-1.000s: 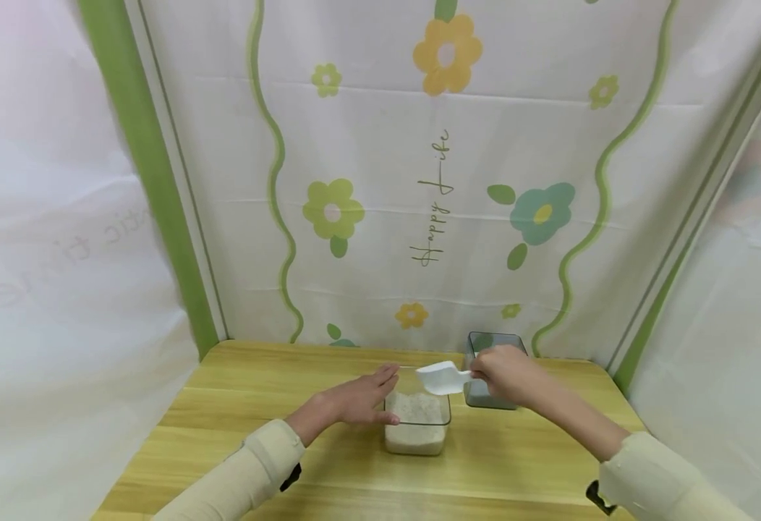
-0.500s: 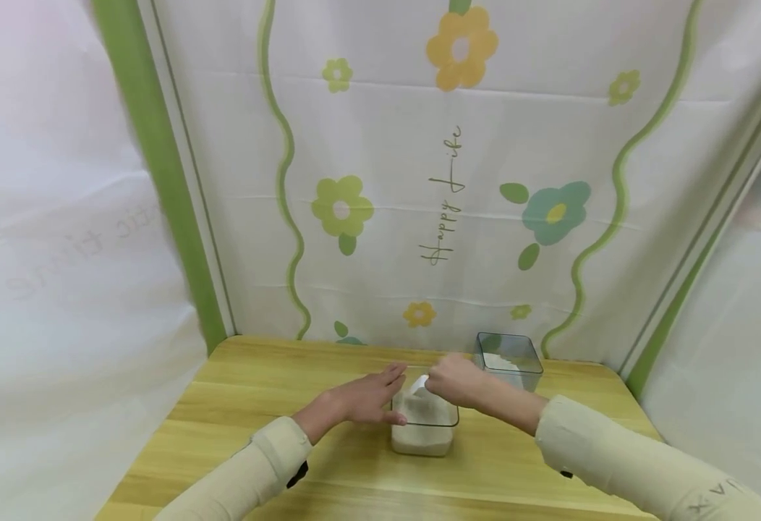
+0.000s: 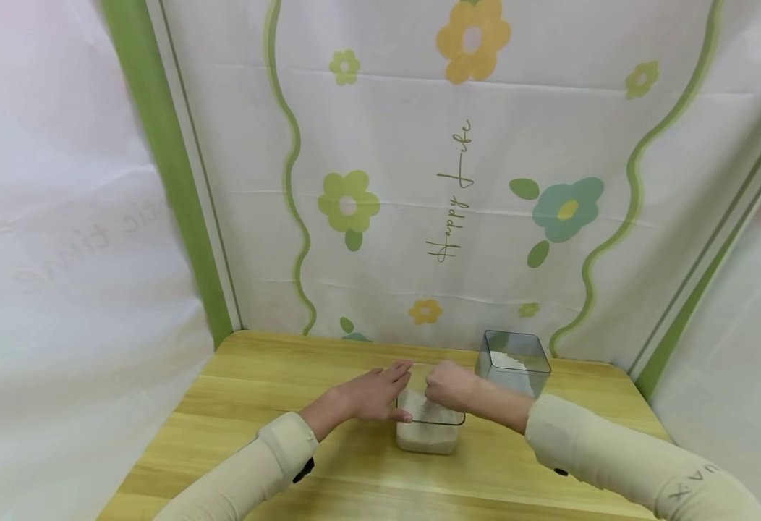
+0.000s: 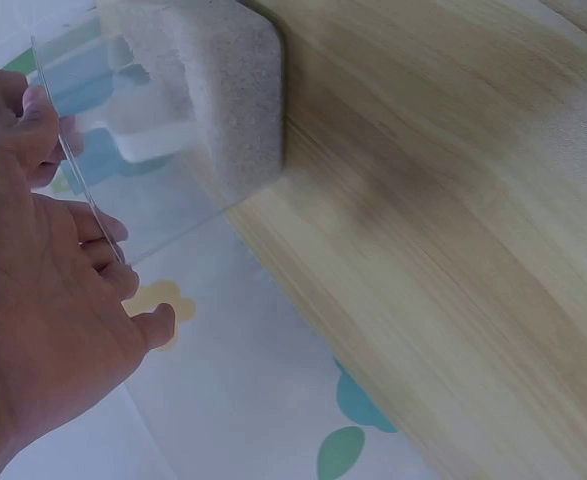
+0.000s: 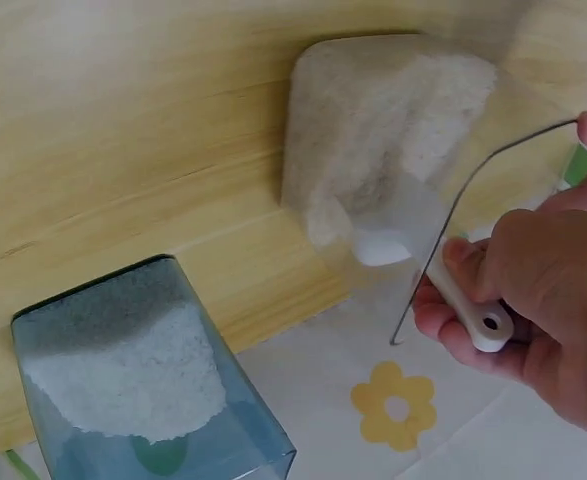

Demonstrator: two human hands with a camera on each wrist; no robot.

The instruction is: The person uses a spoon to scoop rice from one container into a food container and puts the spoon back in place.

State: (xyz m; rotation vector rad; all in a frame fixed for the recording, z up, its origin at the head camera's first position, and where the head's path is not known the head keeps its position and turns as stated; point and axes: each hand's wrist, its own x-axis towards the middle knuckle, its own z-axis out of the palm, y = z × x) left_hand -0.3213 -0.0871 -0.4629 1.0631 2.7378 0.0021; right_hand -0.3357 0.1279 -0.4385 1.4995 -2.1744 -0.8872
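Observation:
A clear square container point(image 3: 427, 438) partly filled with off-white granular stuff point(image 5: 383, 130) stands on the wooden table. My left hand point(image 3: 374, 396) spans its left side, fingers stretched and spread, with thumb and fingertips touching the rim. Over the container's opening, my right hand point(image 3: 451, 385) grips a white scoop by its handle point(image 5: 473, 310). The scoop's blade point(image 5: 381, 247) is down in the granular stuff in the right wrist view. From the head camera, the right hand hides most of the scoop.
A blue-grey transparent container point(image 3: 533, 380) with white granular stuff stands behind and to the right, close to the right forearm. The wooden table point(image 3: 250, 383) ends at a white curtain point(image 3: 380, 145) with printed flowers. More curtains hang on both sides.
My right hand has moved left from above the blue-grey container to the clear one, and the scoop has gone down into it. My left hand keeps its place on the rim.

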